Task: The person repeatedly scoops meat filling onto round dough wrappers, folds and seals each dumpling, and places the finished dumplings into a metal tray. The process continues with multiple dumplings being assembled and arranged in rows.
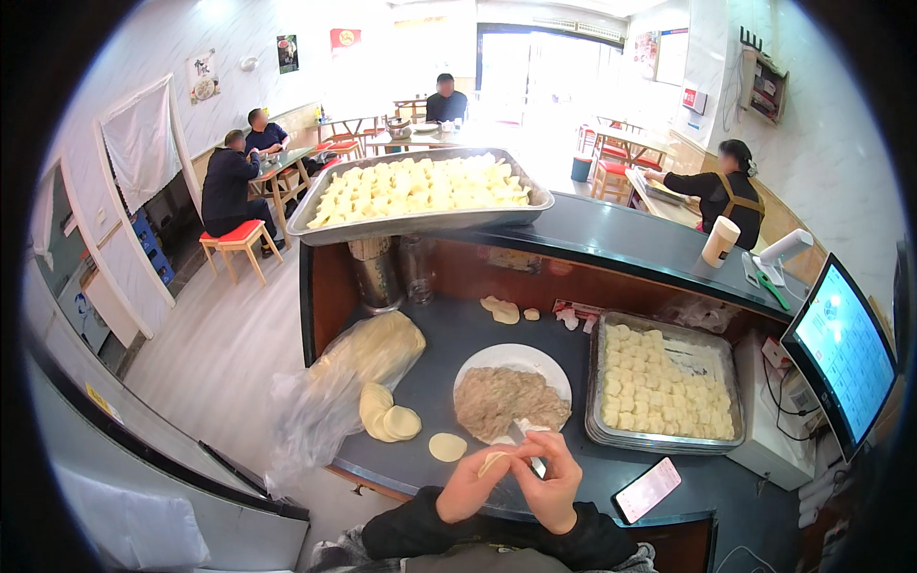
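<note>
My left hand [471,486] holds a folded dumpling wrapper [492,464], partly hidden by the fingers. Pressed up against it, my right hand [550,481] pinches the wrapper's edge and also has a flat metal spreader [536,465] between its fingers. Just beyond both hands, a white plate [550,359] bears a mound of ground meat filling [501,398]. One round wrapper [448,447] lies flat to the left, near a fanned stack of wrappers [389,415]. Farther left is a clear plastic bag [337,379] with more wrappers. At the right, a metal tray [738,401] holds rows of filled dumplings [648,387].
A large metal tray [423,230] of dumplings stands on the raised counter [609,233]. A smartphone [647,490] lies right of my hands, below a monitor [842,351]. Dough scraps [501,310] lie behind the plate. Several people sit at tables; a person in an apron is at right.
</note>
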{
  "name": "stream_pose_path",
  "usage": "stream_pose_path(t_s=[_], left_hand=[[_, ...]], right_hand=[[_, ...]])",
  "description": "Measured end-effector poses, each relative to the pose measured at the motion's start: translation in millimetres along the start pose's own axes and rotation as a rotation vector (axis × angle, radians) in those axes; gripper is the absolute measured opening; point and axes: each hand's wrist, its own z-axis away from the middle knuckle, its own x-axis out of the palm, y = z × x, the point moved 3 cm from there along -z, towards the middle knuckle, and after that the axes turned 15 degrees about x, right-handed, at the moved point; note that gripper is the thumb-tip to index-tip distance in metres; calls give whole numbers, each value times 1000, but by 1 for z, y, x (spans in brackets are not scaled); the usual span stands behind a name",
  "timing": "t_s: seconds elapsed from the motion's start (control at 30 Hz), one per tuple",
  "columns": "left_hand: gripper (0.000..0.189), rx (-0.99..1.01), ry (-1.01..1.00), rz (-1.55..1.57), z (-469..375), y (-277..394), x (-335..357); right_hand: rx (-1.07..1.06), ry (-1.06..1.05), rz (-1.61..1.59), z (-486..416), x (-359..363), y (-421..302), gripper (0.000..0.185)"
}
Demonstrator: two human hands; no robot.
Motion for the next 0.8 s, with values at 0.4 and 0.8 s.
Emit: stream_pose_path(t_s=[0.4, 0.8], left_hand=[[41, -183, 481, 334, 8, -13, 30], [29, -11, 103, -214, 17, -12, 7]], right_hand=[[529, -156, -463, 2, 34, 25, 32], [-66, 0, 78, 16, 25, 13, 21]])
